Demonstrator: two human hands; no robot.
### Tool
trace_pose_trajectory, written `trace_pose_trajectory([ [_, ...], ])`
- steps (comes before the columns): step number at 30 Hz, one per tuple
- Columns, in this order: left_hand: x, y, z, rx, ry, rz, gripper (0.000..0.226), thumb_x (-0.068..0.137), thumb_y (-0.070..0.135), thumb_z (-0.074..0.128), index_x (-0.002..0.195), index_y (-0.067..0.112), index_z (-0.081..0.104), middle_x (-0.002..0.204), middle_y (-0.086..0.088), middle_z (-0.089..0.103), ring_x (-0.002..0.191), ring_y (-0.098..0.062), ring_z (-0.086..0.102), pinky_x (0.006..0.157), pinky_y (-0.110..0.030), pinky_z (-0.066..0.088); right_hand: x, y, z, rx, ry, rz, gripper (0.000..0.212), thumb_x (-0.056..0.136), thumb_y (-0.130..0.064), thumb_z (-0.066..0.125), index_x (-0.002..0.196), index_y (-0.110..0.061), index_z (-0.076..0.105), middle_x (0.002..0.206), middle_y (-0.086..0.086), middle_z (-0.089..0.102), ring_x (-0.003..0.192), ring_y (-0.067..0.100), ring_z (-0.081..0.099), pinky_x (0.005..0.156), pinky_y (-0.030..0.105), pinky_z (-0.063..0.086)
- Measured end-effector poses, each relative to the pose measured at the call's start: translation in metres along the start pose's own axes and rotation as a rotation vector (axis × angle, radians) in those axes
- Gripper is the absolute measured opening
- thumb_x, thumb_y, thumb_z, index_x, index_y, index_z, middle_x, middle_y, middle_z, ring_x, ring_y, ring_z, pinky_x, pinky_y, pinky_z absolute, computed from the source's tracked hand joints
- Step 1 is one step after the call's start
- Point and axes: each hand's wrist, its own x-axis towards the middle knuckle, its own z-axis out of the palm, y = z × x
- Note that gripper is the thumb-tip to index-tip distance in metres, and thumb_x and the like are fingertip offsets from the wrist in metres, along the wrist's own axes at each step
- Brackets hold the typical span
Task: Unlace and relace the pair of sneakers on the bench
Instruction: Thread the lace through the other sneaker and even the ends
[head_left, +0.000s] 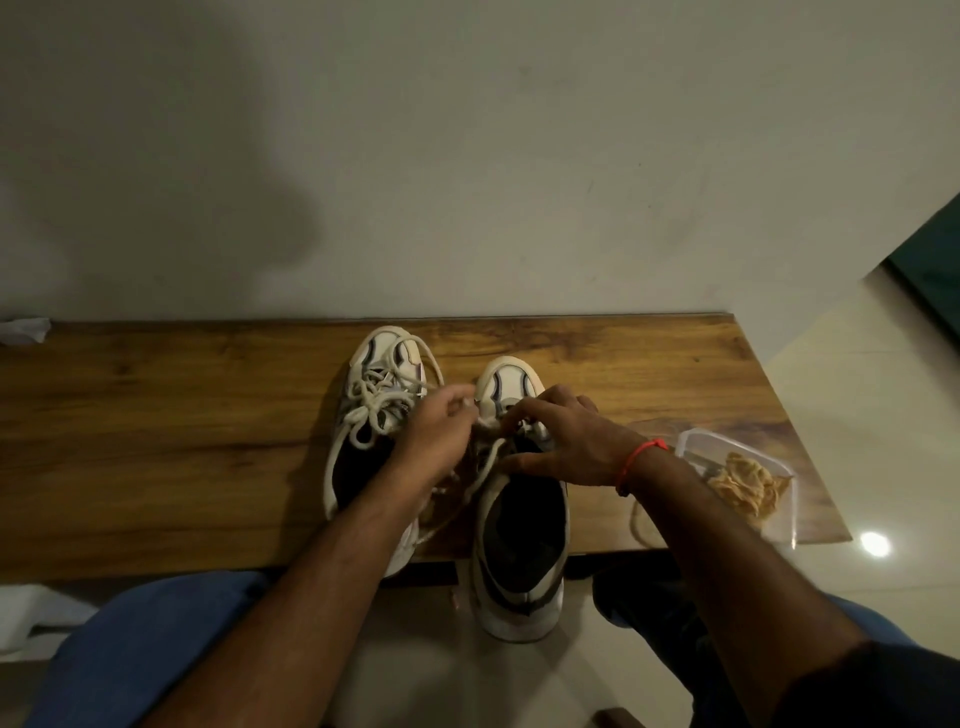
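White sneakers (519, 519) with dark linings are sitting on a brown wood-grain tabletop (156, 441); a red wristband (636, 460) is showing.

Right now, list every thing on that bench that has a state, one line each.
Left sneaker: laced, bow tied, upright on the bench.
Right sneaker: upright, heel past the bench edge, lace loose.
Lace: slack, trailing off the right sneaker between the shoes.
Left hand: fingers curled, pinching the lace.
Right hand: fingers curled on the lace at the eyelets.
Plastic box: open, no lid, food inside.
Bench: holds both sneakers and the box.

Home: wooden bench (156, 441), plain wall (519, 156), tiled floor (857, 389).
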Motion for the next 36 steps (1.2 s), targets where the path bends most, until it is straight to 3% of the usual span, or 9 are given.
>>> trace_pose_trajectory([
  [5, -0.008, 0.016, -0.005, -0.223, -0.07, 0.367, 0.029, 0.105, 0.018, 0.052, 0.128, 0.021, 0.068, 0.125, 0.016, 0.067, 0.11, 0.012, 0.06, 0.088, -0.012, 0.05, 0.004, -0.01, 0.002, 0.271, 0.224, -0.089, 0.059, 0.078, -0.072, 0.059, 0.128, -0.042, 0.05, 0.131, -0.002, 0.052, 0.124, 0.023, 0.047, 0.101, 0.05, 0.047],
  [8, -0.012, 0.018, -0.001, -0.308, -0.14, 0.407, 0.027, 0.104, 0.016, 0.053, 0.126, 0.02, 0.069, 0.123, 0.009, 0.071, 0.119, -0.002, 0.062, 0.093, -0.024, 0.053, 0.007, -0.019, 0.004, 0.372, 0.295, -0.191, 0.036, 0.093, -0.046, 0.06, 0.119, -0.022, 0.065, 0.127, 0.001, 0.059, 0.119, 0.016, 0.054, 0.097, 0.035, 0.048],
  [14, 0.003, 0.025, -0.022, -0.831, 0.303, 0.318, 0.019, 0.103, 0.013, 0.055, 0.115, 0.019, 0.068, 0.11, -0.001, 0.077, 0.103, -0.016, 0.069, 0.076, -0.031, 0.049, 0.003, -0.001, -0.008, 0.443, 0.387, 0.135, 0.026, 0.099, -0.032, 0.056, 0.1, -0.013, 0.074, 0.102, 0.004, 0.069, 0.09, 0.011, 0.06, 0.065, 0.021, 0.043],
  [17, 0.006, 0.021, -0.027, -0.69, 0.385, 0.292, 0.019, 0.102, 0.009, 0.056, 0.112, 0.017, 0.071, 0.104, 0.002, 0.078, 0.095, -0.01, 0.072, 0.069, -0.022, 0.054, 0.003, -0.002, -0.007, 0.437, 0.377, 0.075, 0.035, 0.094, -0.03, 0.064, 0.127, -0.019, 0.062, 0.127, 0.001, 0.059, 0.109, 0.011, 0.051, 0.071, 0.015, 0.039],
  [20, -0.002, 0.018, -0.012, -0.412, 0.213, 0.31, 0.02, 0.099, 0.008, 0.06, 0.113, 0.014, 0.072, 0.104, 0.006, 0.078, 0.097, -0.006, 0.072, 0.075, -0.021, 0.059, 0.003, -0.017, -0.004, 0.378, 0.439, -0.222, 0.05, 0.092, -0.032, 0.068, 0.139, -0.026, 0.052, 0.134, -0.008, 0.054, 0.12, 0.006, 0.047, 0.088, 0.019, 0.044],
  [25, -0.006, 0.016, 0.0, -0.372, 0.197, 0.322, 0.019, 0.096, 0.007, 0.065, 0.109, 0.017, 0.074, 0.102, 0.008, 0.078, 0.095, -0.001, 0.072, 0.075, -0.017, 0.057, 0.001, -0.016, -0.01, 0.528, 0.475, -0.257, 0.02, 0.1, -0.029, 0.055, 0.101, -0.018, 0.072, 0.071, -0.002, 0.068, 0.067, 0.013, 0.065, 0.068, 0.028, 0.054],
  [29, 0.005, 0.014, -0.016, -0.694, 0.278, 0.197, 0.02, 0.098, 0.007, 0.063, 0.113, 0.017, 0.07, 0.104, 0.001, 0.078, 0.095, -0.012, 0.072, 0.072, -0.025, 0.056, -0.001, -0.012, -0.019, 0.926, 0.463, -0.145, 0.032, 0.103, -0.025, 0.048, 0.094, -0.006, 0.073, 0.06, 0.004, 0.054, 0.059, 0.013, 0.055, 0.062, 0.021, 0.051],
  [33, 0.009, 0.013, -0.021, -0.852, 0.354, 0.16, 0.02, 0.097, 0.005, 0.064, 0.116, 0.012, 0.067, 0.103, -0.004, 0.077, 0.089, -0.012, 0.074, 0.071, -0.025, 0.057, -0.001, -0.008, -0.018, 0.99, 0.398, 0.021, 0.022, 0.103, -0.019, 0.049, 0.111, -0.013, 0.068, 0.079, 0.001, 0.065, 0.085, 0.021, 0.064, 0.08, 0.035, 0.051],
  [36, 0.007, 0.011, -0.014, -0.638, 0.359, 0.217, 0.02, 0.095, 0.007, 0.068, 0.114, 0.013, 0.066, 0.103, -0.004, 0.077, 0.091, -0.015, 0.076, 0.073, -0.027, 0.061, -0.004, -0.008, -0.017, 0.797, 0.354, -0.106, 0.059, 0.091, -0.01, 0.058, 0.143, -0.034, 0.043, 0.131, 0.001, 0.055, 0.123, 0.016, 0.05, 0.094, 0.032, 0.047],
])
